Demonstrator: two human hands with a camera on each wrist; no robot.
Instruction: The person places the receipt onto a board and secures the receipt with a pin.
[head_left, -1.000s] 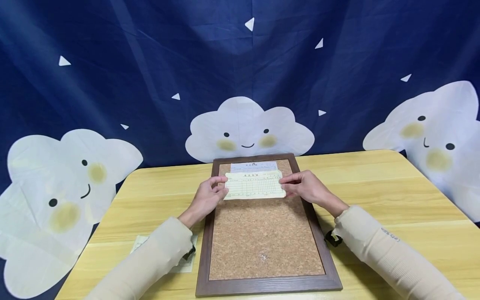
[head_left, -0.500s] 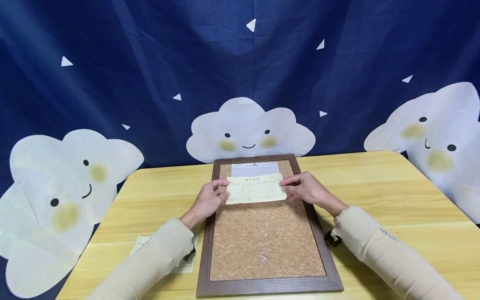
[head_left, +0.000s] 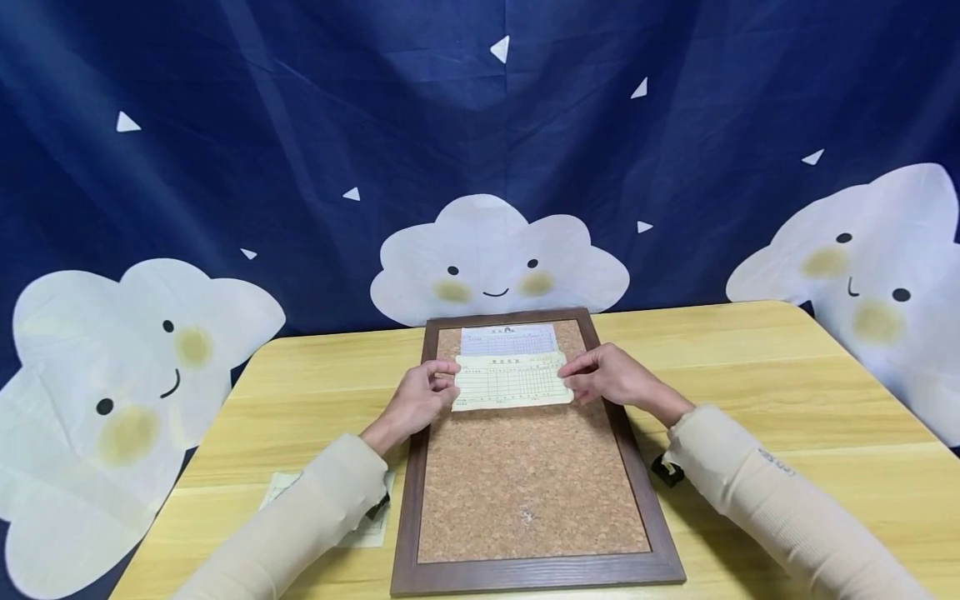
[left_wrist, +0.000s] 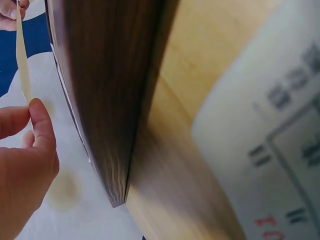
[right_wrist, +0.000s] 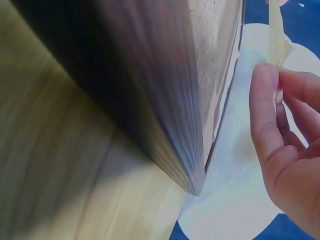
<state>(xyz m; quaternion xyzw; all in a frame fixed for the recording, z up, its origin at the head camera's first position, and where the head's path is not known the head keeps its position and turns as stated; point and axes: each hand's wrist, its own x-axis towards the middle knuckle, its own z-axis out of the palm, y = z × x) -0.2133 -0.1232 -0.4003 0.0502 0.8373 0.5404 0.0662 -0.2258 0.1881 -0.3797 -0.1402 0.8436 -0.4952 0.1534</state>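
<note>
Alignment step, as judged from the pose: the left hand (head_left: 411,404) and right hand (head_left: 618,379) pinch opposite ends of a yellow printed form (head_left: 512,383), fingers closed narrowly, holding it raised above the framed corkboard (head_left: 532,483), near a white printed form (head_left: 510,339). The next move calls for level, even tension.

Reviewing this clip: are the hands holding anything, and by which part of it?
A pale yellow printed slip, held above the corkboard: the left hand pinches its left edge, the right hand its right edge.
</note>
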